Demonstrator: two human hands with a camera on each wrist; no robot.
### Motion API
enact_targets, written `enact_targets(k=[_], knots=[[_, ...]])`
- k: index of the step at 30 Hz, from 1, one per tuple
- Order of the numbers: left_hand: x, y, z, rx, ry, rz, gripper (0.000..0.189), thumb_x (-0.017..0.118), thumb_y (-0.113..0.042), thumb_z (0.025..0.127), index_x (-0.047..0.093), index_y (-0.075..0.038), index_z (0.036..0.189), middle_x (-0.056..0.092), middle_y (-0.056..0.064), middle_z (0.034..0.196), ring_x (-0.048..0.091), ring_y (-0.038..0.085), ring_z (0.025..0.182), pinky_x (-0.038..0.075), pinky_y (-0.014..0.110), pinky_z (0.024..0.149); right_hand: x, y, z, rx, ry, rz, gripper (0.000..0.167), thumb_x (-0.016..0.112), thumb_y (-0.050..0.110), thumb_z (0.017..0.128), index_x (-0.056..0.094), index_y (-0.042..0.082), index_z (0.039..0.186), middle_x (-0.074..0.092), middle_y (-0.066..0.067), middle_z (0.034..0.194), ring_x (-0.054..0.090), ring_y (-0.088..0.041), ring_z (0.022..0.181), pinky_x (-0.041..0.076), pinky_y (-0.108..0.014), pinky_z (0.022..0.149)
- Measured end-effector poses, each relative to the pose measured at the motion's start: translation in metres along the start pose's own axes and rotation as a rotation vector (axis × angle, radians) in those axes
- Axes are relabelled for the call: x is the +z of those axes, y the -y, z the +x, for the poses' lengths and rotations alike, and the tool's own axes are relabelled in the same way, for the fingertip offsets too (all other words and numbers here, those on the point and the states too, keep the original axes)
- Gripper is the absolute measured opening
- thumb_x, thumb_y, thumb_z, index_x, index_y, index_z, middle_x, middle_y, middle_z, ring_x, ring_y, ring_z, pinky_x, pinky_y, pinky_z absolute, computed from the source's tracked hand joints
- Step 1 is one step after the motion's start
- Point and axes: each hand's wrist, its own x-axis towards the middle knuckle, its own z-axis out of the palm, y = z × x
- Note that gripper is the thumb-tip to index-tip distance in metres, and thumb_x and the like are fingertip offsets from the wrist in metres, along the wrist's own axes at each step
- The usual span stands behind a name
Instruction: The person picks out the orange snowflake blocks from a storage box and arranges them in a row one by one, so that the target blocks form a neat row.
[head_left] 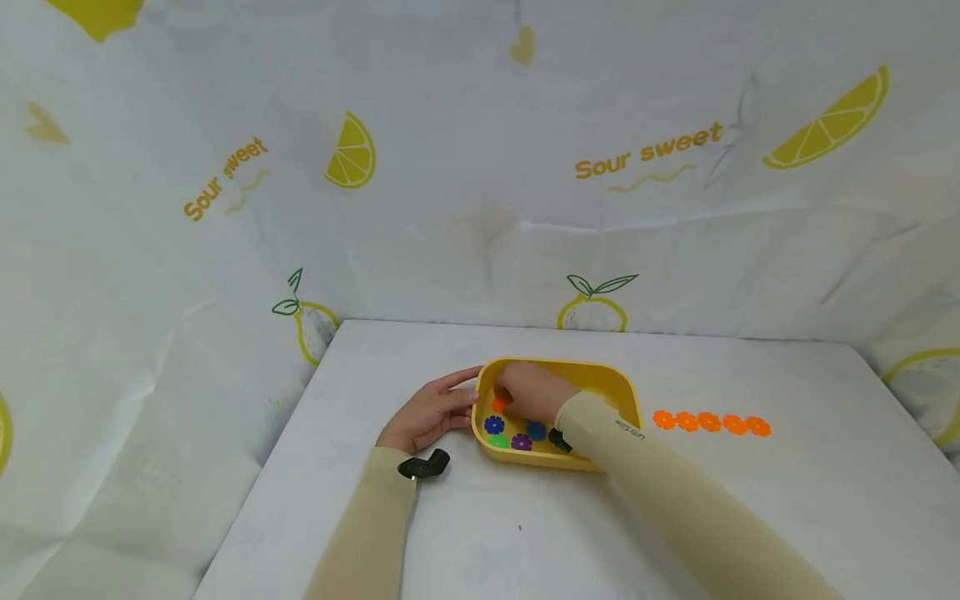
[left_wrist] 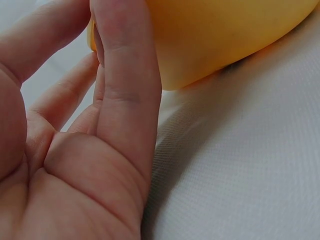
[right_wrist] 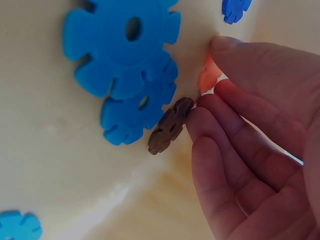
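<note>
My right hand (head_left: 536, 392) reaches down inside a yellow plastic bin (head_left: 622, 375). In the right wrist view its thumb and index finger pinch an orange notched snowflake disc (right_wrist: 209, 75). The other fingers lie curled close to a brown disc (right_wrist: 171, 126), which stands tilted beside two overlapping blue discs (right_wrist: 122, 45). Outside the bin, my left hand (head_left: 431, 414) touches the left end wall with its fingers extended. In the left wrist view those fingers (left_wrist: 125, 65) lie against the wall, their tips partly hidden.
Several orange discs (head_left: 710, 422) form a row on the white table (head_left: 480, 542), right of the bin. Inside the bin lie a dark blue disc (head_left: 494, 425), a green disc (head_left: 498, 441) and a purple disc (head_left: 522, 442). A lemon-printed sheet (head_left: 465, 167) hangs behind.
</note>
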Motion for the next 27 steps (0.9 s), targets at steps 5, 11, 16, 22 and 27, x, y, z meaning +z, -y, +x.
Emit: enact_targets(k=[5,11,16,22,27], knots=[[0.001,-0.001,0.0,-0.002,0.001,0.001,0.061,0.078,-0.029,0.101,0.056,-0.03,0.158,0.067,0.013,0.145,0.072,0.021,0.099,0.065,0.032,0.096,-0.001,0.002,0.001,-0.003,0.002,-0.021,0.014,0.083,0.02,0.097,0.078,0.013,0.108,0.069,0.003,0.093,0.06,-0.016,0.087,0.059,-0.036,0.102],[0.0,-0.001,-0.001,0.006,0.01,0.004,0.062,0.078,-0.029,0.101,0.056,-0.03,0.159,0.069,0.013,0.14,0.072,0.02,0.096,0.065,0.032,0.095,-0.007,0.0,-0.002,0.0,0.037,0.039,0.015,0.084,0.019,0.095,0.076,0.012,0.106,0.068,0.003,0.092,0.061,-0.017,0.085,0.059,-0.035,0.093],[0.002,0.0,0.001,0.011,0.007,0.013,0.059,0.077,-0.026,0.102,0.057,-0.029,0.158,0.072,0.013,0.132,0.071,0.02,0.094,0.066,0.032,0.092,-0.017,-0.013,-0.013,-0.007,0.036,0.159,0.021,0.084,0.02,0.095,0.077,0.01,0.112,0.073,0.003,0.098,0.064,-0.015,0.088,0.061,-0.034,0.092],[0.002,0.002,0.001,0.0,-0.004,0.043,0.06,0.076,-0.027,0.104,0.054,-0.029,0.16,0.07,0.015,0.138,0.073,0.022,0.101,0.065,0.034,0.096,-0.029,-0.029,-0.029,-0.004,0.008,0.303,0.023,0.085,0.021,0.095,0.077,0.012,0.115,0.074,0.003,0.101,0.066,-0.014,0.09,0.062,-0.03,0.089],[0.003,0.002,-0.002,-0.002,-0.008,0.048,0.062,0.077,-0.027,0.103,0.054,-0.03,0.16,0.069,0.016,0.141,0.073,0.023,0.104,0.065,0.035,0.097,-0.037,-0.039,-0.043,-0.017,-0.042,0.337,0.024,0.084,0.021,0.095,0.079,0.012,0.118,0.076,0.003,0.106,0.067,-0.011,0.091,0.062,-0.027,0.088]])
